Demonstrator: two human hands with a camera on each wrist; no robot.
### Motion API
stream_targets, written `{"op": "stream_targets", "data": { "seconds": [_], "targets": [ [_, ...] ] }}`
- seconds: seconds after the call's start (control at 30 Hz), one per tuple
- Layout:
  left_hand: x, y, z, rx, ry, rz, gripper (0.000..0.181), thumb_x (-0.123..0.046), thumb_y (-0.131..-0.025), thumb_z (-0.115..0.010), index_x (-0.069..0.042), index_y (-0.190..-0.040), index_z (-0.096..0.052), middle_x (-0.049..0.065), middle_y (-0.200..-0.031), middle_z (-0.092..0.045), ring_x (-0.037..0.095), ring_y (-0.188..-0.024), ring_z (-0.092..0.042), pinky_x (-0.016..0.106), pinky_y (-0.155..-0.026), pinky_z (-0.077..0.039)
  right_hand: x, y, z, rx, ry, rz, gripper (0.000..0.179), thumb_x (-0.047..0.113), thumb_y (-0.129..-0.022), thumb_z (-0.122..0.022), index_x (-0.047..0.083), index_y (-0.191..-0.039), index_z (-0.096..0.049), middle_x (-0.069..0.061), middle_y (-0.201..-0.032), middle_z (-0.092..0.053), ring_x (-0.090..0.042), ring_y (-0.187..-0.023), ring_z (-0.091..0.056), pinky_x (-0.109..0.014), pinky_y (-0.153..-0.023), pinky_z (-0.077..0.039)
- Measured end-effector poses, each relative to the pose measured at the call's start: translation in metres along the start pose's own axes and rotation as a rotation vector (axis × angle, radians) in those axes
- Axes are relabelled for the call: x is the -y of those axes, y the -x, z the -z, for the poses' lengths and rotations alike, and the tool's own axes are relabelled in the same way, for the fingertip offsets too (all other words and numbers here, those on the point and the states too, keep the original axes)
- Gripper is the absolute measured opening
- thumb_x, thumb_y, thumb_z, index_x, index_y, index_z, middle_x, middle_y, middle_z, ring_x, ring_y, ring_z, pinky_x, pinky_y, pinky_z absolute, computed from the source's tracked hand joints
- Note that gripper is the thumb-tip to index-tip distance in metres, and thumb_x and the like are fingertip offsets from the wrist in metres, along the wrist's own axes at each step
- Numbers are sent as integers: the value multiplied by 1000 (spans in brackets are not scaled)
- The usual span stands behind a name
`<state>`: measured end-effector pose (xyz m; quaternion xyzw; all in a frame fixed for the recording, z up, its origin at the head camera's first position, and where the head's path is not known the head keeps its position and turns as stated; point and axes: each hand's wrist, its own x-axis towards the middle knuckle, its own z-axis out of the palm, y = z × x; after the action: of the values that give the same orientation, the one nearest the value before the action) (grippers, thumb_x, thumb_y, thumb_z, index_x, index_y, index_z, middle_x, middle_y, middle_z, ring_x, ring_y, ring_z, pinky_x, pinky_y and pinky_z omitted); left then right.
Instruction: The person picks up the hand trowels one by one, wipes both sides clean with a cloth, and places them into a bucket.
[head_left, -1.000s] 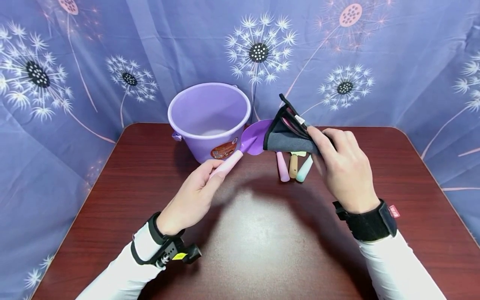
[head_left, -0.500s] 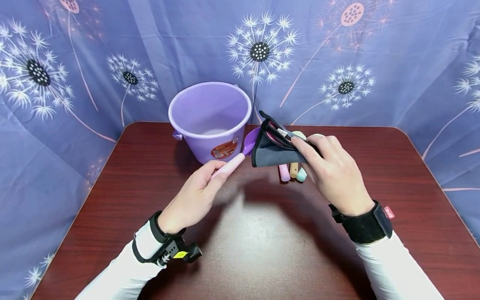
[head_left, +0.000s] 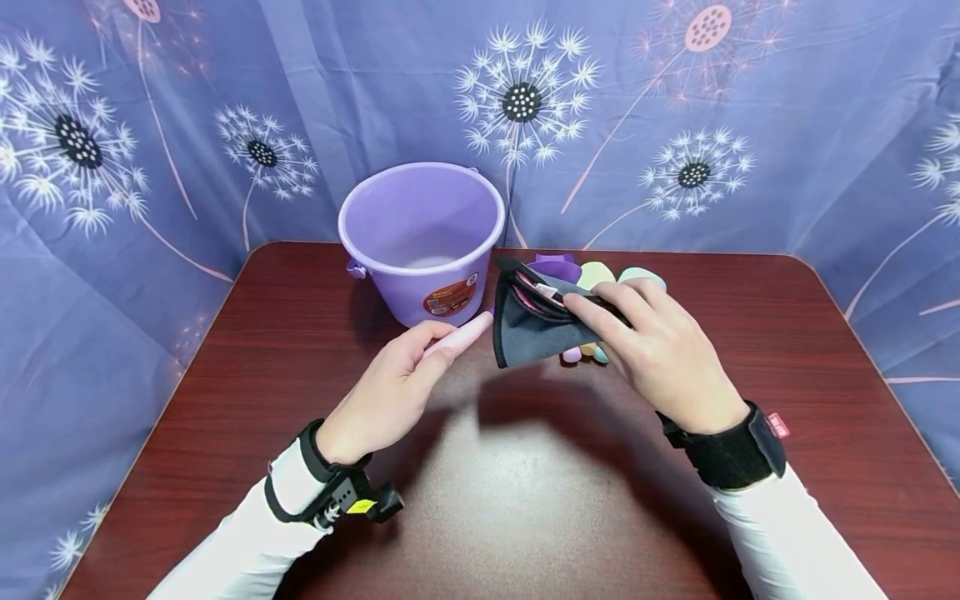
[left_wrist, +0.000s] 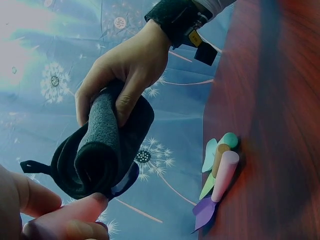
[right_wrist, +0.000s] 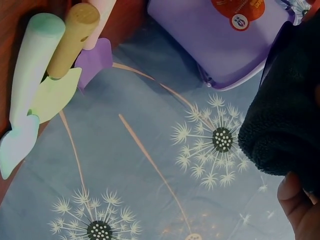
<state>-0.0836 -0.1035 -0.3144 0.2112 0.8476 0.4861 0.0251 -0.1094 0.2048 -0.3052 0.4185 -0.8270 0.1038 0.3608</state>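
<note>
Left hand (head_left: 386, 392) curls round a pink-handled scoop (head_left: 467, 332); right hand (head_left: 663, 354) grips a folded gray cloth (head_left: 534, 333); purple bucket (head_left: 397, 292) beyond left hand.

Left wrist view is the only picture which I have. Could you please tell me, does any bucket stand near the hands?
Observer: Yes, the head view shows a purple bucket standing upright, just beyond the left hand.
Operator: Thank you. Does anything lie to the right of it?
Observer: Yes, to its right in the head view are three small garden tools, partly hidden.
Operator: And the dark grey cloth in the right hand, does it have some tag?
Observer: Yes, from the head view a small white tag shows near its folded edges. I cannot read it.
</note>
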Motion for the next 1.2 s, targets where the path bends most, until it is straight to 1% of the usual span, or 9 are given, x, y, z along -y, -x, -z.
{"op": "stream_targets", "data": {
  "seconds": [0.07, 0.27, 0.33, 0.43, 0.6, 0.67, 0.87, 1.07, 1.2],
  "targets": [
    [0, 0, 0, -5, 6, -4, 34, -44, -107, -41, -44, -138, -56, -5, -87, -51, 7, -87, -49, 32, -73, -40, 0, 1, 0, 7, -2, 11, 44, -1, -89, -53, 6, -132, -62, -20, -117, -60, -42, -96, -51, -49, -79, -47],
    [0, -2, 1, -36, 7, 3, 28, -47, -106, -43, -41, -123, -64, -3, -79, -46, 9, -80, -47, 34, -68, -39, -1, 0, 2, 10, -13, 31, 40, 2, -92, -53, 7, -131, -62, -20, -118, -60, -44, -100, -51, -49, -86, -46],
    [1, -2, 1, -39, 10, 5, 28, -47, -105, -43, -40, -121, -65, -5, -80, -49, 9, -81, -48, 34, -70, -39, -1, 0, 3, -4, -17, 31, 38, 3, -93, -53, 7, -130, -63, -20, -118, -61, -43, -101, -51, -49, -87, -46],
    [1, -1, 2, -49, 15, 9, 28, -44, -106, -44, -33, -119, -66, -8, -86, -56, 8, -87, -50, 33, -74, -41, -2, 0, 4, -23, -23, 31, 38, 2, -92, -54, 8, -128, -64, -20, -118, -62, -43, -101, -52, -49, -88, -46],
    [1, 1, 6, -86, 35, 10, 25, -37, -106, -48, -21, -112, -66, 1, -88, -56, 13, -85, -50, 33, -75, -40, -4, 0, 5, -31, -33, 28, 37, 0, -92, -52, 7, -127, -65, -20, -117, -62, -44, -100, -53, -49, -88, -45],
    [1, 1, 7, -95, 34, 17, 24, -36, -105, -48, -20, -111, -65, 4, -83, -51, 15, -82, -49, 34, -73, -39, -5, 0, 4, -28, -36, 31, 39, -1, -91, -52, 7, -126, -65, -20, -117, -62, -43, -101, -53, -49, -88, -45],
    [0, 2, 7, -87, 19, 17, 22, -34, -105, -48, -20, -111, -65, 2, -84, -52, 14, -83, -49, 33, -73, -39, -5, 1, 2, -3, -4, 44, 40, -2, -88, -54, 7, -126, -65, -19, -116, -61, -43, -101, -52, -49, -87, -46],
    [-1, 2, 5, -86, -16, 27, 27, -40, -106, -46, -22, -112, -65, 0, -85, -51, 14, -85, -50, 33, -73, -40, -5, -1, 5, -14, 38, 6, 33, -1, -94, -53, 8, -124, -66, -20, -113, -61, -41, -95, -54, -48, -81, -48],
    [-1, 2, 5, -87, -17, 33, 30, -41, -106, -45, -23, -118, -65, -3, -90, -55, 13, -90, -51, 34, -77, -41, -6, -1, 7, -24, 60, -26, 30, 1, -95, -56, 8, -123, -66, -19, -109, -61, -40, -92, -55, -48, -77, -48]
  ]
}}
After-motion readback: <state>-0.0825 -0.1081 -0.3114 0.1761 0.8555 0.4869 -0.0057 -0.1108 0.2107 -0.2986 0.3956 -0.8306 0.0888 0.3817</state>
